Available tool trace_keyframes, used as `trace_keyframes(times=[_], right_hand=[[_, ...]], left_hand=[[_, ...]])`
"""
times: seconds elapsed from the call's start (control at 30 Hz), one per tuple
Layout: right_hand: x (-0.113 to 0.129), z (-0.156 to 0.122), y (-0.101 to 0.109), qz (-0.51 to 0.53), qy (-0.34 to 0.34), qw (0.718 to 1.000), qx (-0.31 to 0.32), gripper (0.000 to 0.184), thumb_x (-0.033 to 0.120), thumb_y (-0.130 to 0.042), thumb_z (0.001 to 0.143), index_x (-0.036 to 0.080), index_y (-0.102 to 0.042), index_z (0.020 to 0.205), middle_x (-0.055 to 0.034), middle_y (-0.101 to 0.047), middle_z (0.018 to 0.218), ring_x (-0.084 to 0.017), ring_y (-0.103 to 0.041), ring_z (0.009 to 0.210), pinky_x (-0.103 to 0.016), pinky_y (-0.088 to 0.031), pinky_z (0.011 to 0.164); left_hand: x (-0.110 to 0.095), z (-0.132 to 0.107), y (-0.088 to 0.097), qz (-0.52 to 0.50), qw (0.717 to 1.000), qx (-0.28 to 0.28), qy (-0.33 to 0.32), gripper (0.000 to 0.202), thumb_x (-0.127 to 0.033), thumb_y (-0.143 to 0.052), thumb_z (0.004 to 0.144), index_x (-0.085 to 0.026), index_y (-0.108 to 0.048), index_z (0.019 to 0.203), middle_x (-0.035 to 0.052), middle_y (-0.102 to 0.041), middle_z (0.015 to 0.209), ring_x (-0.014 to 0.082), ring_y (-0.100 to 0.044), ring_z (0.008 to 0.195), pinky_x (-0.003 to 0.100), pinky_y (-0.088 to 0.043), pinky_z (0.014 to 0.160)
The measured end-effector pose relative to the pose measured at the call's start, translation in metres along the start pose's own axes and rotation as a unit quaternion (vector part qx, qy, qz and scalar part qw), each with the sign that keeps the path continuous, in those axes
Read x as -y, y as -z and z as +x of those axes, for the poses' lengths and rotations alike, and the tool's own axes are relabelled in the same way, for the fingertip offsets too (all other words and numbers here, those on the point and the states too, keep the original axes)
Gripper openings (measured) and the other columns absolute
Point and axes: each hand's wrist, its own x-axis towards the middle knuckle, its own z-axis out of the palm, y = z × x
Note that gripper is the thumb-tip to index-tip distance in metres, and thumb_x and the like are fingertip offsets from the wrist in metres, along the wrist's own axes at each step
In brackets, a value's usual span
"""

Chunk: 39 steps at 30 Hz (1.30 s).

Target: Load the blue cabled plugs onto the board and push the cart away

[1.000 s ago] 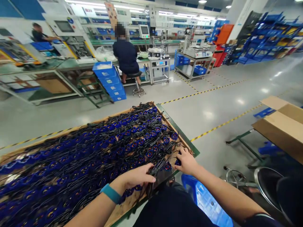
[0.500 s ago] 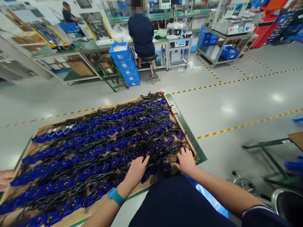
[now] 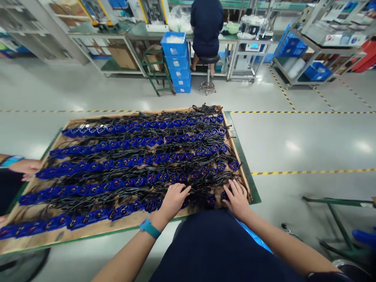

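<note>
Five rows of blue parts [image 3: 141, 181] were observed in a wooden tray [image 3: 63, 235], mainly leftward of the right hand [image 3: 237, 197], rows running lengthwise, wired faces mostly upward. The right hand's fingers were spread; the left hand [image 3: 174, 197] had its thumb apart, grip not determinable. Black cables [image 3: 117, 190] and both hands partly obscured the nearest row. One co-worker's hand [image 3: 28, 167] was far left of them.

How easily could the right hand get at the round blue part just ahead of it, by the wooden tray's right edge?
Yes, probably quite easily: the round blue part shows uncovered just ahead of the right hand, and the black cables nearby look low enough to reach over.
</note>
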Motion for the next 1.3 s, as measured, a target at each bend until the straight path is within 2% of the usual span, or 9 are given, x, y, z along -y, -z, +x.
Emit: trace_keyframes(times=[0.2,0.3,0.43,0.63,0.77,0.97,1.07,1.17,1.3], right_hand=[[-0.012,-0.004,-0.004,0.002,0.029,1.0,-0.009,0.045,0.036,-0.058,0.096,0.019,-0.058,0.138,-0.0197,-0.043,0.156,-0.033,-0.033,0.148,-0.054,-0.026,0.116],[-0.008,-0.005,-0.001,0.011,0.025,0.999,-0.024,0.05,0.037,-0.058,0.096,0.017,-0.055,0.141,-0.0225,-0.038,0.157,-0.035,-0.031,0.149,-0.055,-0.028,0.115],[0.009,-0.005,0.003,0.022,0.06,0.996,-0.056,0.049,0.031,-0.056,0.096,0.013,-0.052,0.141,-0.0236,-0.039,0.157,-0.035,-0.029,0.15,-0.056,-0.03,0.115],[0.045,0.011,-0.012,0.058,0.247,0.967,-0.033,0.041,0.023,-0.054,0.096,0.019,-0.058,0.136,-0.012,-0.058,0.144,-0.026,-0.042,0.142,-0.047,-0.037,0.112],[0.04,0.015,-0.021,0.03,0.257,0.966,-0.006,0.048,0.01,-0.048,0.093,0.019,-0.055,0.14,-0.0101,-0.059,0.144,-0.027,-0.04,0.143,-0.047,-0.037,0.11],[0.047,0.01,-0.003,0.015,0.207,0.977,-0.05,0.039,0.01,-0.05,0.094,0.022,-0.065,0.129,-0.0078,-0.067,0.133,-0.025,-0.045,0.137,-0.044,-0.034,0.108],[0.088,0.016,-0.002,0.041,0.184,0.979,-0.078,0.029,0.02,-0.057,0.095,0.023,-0.068,0.122,-0.0088,-0.067,0.131,-0.024,-0.051,0.129,-0.044,-0.034,0.109],[0.126,0.029,-0.012,0.044,0.231,0.971,-0.051,0.031,0.03,-0.06,0.095,0.023,-0.066,0.124,-0.0108,-0.061,0.14,-0.026,-0.049,0.131,-0.044,-0.035,0.107],[0.142,0.039,-0.023,0.031,0.244,0.969,-0.04,0.026,0.026,-0.058,0.096,0.025,-0.068,0.12,-0.0071,-0.064,0.137,-0.024,-0.049,0.131,-0.044,-0.033,0.108]], left_hand=[[-0.003,0.009,-0.016,-0.03,0.995,-0.076,0.055,0.03,-0.019,-0.05,0.097,-0.018,-0.067,0.122,0.0099,-0.066,0.096,0.0217,-0.059,0.09,0.035,-0.054,0.083],[-0.007,0.0,-0.016,-0.051,0.992,-0.089,0.072,0.039,-0.023,-0.053,0.097,-0.015,-0.058,0.135,0.0134,-0.064,0.115,0.0237,-0.06,0.107,0.037,-0.056,0.094],[-0.017,-0.03,0.001,-0.086,0.981,-0.133,0.11,0.047,-0.028,-0.058,0.096,-0.018,-0.051,0.141,0.0149,-0.06,0.13,0.0273,-0.057,0.122,0.045,-0.053,0.103],[-0.03,-0.107,0.013,-0.209,0.936,-0.202,0.2,0.023,-0.026,-0.058,0.095,-0.018,-0.065,0.116,0.0086,-0.071,0.103,0.0172,-0.069,0.089,0.029,-0.06,0.08],[-0.027,-0.187,-0.004,-0.277,0.886,-0.176,0.328,0.029,-0.043,-0.059,0.092,-0.018,-0.071,0.099,0.005,-0.074,0.083,0.0137,-0.065,0.061,0.024,-0.057,0.059],[-0.019,-0.309,-0.03,-0.33,0.77,-0.087,0.539,0.043,-0.062,-0.062,0.074,-0.024,-0.074,0.089,0.005,-0.078,0.084,0.0231,-0.075,0.075,0.028,-0.061,0.066],[-0.014,-0.34,-0.033,-0.34,0.726,-0.056,0.595,0.04,-0.061,-0.057,0.073,-0.028,-0.072,0.09,0.0039,-0.079,0.089,0.027,-0.076,0.085,0.034,-0.062,0.081],[-0.003,-0.359,-0.034,-0.335,0.71,-0.023,0.619,0.041,-0.063,-0.053,0.065,-0.032,-0.068,0.085,0.0051,-0.079,0.089,0.0319,-0.075,0.092,0.04,-0.06,0.088],[0.013,-0.389,-0.035,-0.311,0.706,0.082,0.631,0.038,-0.061,-0.046,0.059,-0.034,-0.064,0.078,0.0031,-0.077,0.08,0.0325,-0.074,0.098,0.04,-0.059,0.086]])
